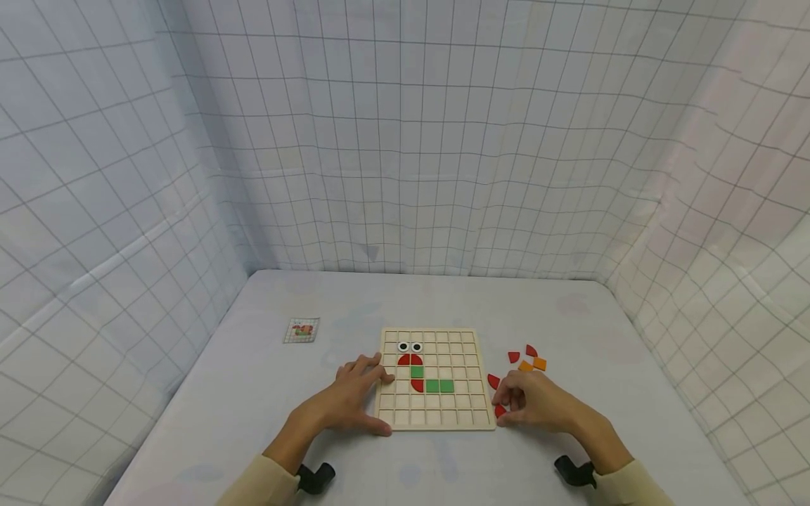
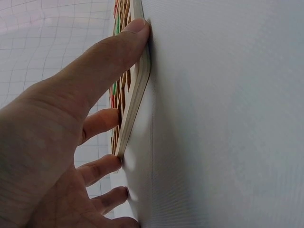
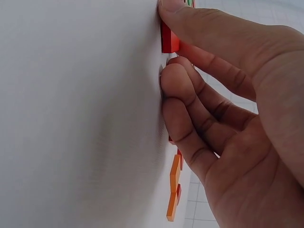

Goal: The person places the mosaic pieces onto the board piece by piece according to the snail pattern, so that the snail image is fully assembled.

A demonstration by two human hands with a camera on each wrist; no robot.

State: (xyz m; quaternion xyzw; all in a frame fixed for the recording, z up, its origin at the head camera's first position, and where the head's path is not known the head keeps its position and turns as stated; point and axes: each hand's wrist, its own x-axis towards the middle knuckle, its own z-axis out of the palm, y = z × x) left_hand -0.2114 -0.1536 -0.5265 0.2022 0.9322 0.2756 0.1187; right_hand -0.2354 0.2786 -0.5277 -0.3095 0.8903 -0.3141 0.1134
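A wooden grid board (image 1: 443,419) lies flat on the table. In the head view, white-and-black eye pieces (image 1: 410,347), red quarter-circle pieces (image 1: 417,385) and green square pieces (image 1: 439,386) sit in its cells. My left hand (image 1: 354,390) rests spread at the board's near left corner. In the left wrist view its thumb touches the board's edge (image 2: 137,90), with the index finger further along. Right of the board, my right hand (image 1: 538,402) pinches a red quarter-circle tile (image 3: 169,39) between thumb and index finger, close to the table. The other fingers of that hand curl inward.
Beyond the right hand lie loose orange square pieces (image 1: 539,363) and more loose red quarter-circles (image 1: 514,357). A small picture card (image 1: 301,330) with a grid drawing lies at the back left. Grid-patterned white cloth (image 1: 405,176) hangs around the table.
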